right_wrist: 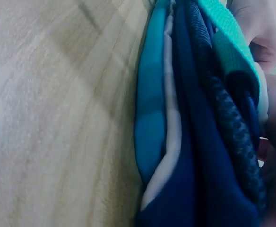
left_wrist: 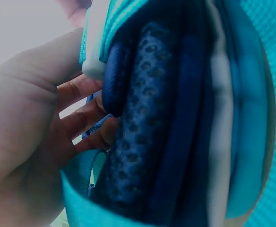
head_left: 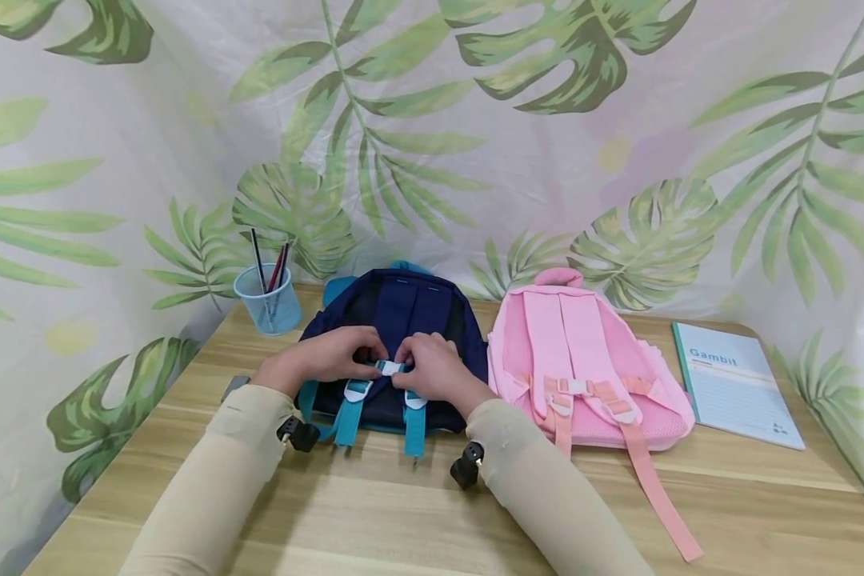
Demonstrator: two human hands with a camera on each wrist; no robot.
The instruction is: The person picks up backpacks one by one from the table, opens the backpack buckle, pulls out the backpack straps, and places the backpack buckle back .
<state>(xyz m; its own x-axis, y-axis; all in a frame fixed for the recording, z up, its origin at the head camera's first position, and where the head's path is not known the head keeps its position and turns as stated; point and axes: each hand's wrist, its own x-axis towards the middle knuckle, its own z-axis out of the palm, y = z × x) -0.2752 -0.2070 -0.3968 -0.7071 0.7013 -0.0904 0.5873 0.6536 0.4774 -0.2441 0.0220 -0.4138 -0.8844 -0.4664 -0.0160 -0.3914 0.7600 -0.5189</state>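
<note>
A navy backpack [head_left: 414, 300] with teal trim lies with its shoulder straps facing up. Over its middle, a white chest-strap buckle [head_left: 390, 367] on short teal webbing joins the two straps. My left hand [head_left: 337, 353] pinches the buckle's left end between thumb and fingers. From the other side my right hand [head_left: 438, 368] pinches its right end. Below hang two teal strap tails [head_left: 349, 422] with white adjusters [head_left: 357, 390]. In the left wrist view, fingers [left_wrist: 83, 113] reach behind the dark mesh padding [left_wrist: 142, 109]. The right wrist view shows the bag's layered side [right_wrist: 176, 123].
To the right lies a pink backpack [head_left: 540, 320], its side against the navy one, a long strap tail [head_left: 655, 488] trailing forward. A notebook [head_left: 738, 392] sits farther right. A blue mesh cup [head_left: 270, 308] of pens stands back left on the wooden table [head_left: 374, 512], before a leaf-print curtain [head_left: 418, 160].
</note>
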